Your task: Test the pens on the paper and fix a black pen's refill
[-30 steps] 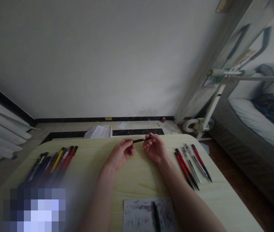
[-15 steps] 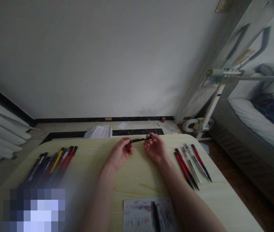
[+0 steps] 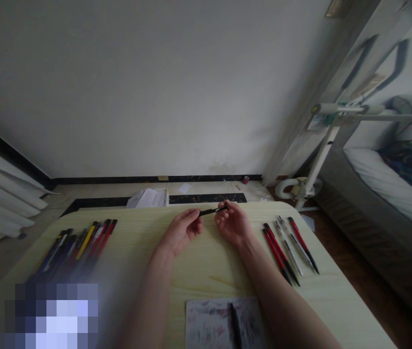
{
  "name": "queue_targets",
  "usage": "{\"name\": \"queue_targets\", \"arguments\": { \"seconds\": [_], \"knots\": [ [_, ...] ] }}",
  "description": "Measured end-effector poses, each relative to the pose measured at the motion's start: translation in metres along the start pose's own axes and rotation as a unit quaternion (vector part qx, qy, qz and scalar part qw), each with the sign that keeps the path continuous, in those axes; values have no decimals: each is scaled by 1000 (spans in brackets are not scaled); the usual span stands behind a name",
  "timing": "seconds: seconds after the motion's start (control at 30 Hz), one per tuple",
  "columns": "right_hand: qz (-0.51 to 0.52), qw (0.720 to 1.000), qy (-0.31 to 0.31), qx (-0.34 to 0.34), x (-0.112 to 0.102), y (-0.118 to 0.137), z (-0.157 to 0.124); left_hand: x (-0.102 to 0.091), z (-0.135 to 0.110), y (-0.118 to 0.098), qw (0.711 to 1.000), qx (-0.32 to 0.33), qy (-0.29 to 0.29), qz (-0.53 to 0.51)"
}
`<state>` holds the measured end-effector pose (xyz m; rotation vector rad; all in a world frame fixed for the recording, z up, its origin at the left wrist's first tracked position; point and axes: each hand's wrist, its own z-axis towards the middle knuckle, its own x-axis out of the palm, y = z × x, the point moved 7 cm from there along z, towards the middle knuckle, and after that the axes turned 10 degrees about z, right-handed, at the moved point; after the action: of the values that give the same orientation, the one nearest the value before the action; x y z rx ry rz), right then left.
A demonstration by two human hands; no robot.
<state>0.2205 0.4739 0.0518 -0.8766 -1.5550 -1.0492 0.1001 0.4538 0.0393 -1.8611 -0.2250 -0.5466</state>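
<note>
Both my hands are raised over the far middle of a pale wooden table (image 3: 198, 266). A thin black pen (image 3: 211, 211) lies level between them. My left hand (image 3: 183, 230) pinches its left end with curled fingers. My right hand (image 3: 232, 223) pinches the right end, palm turned towards me. Left of my arms, several pens (image 3: 78, 245) in blue, yellow, red and black lie side by side. On the right, another row of red and white pens (image 3: 289, 245) rests on the tabletop.
A scribbled sheet of paper (image 3: 213, 322) with a black pen (image 3: 235, 325) on it lies at the near edge. A blurred patch covers the near left corner. Papers (image 3: 150, 198) lie on the floor beyond the table. A white stand (image 3: 318, 155) and a bed (image 3: 391, 184) are to the right.
The pen's left end shifted slightly between my fingers and came back; both hands stay in nearly the same place.
</note>
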Motion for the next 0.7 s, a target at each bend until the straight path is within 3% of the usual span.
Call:
{"name": "queue_targets", "arguments": {
  "seconds": [0.27,0.7],
  "knots": [
    [1,1000,3,0,-1,1,1,2,0,-1,1000,7,12,19],
    [21,1000,-2,-16,-5,5,3,-3,4,-1,999,17,-1,-39]
  ]
}}
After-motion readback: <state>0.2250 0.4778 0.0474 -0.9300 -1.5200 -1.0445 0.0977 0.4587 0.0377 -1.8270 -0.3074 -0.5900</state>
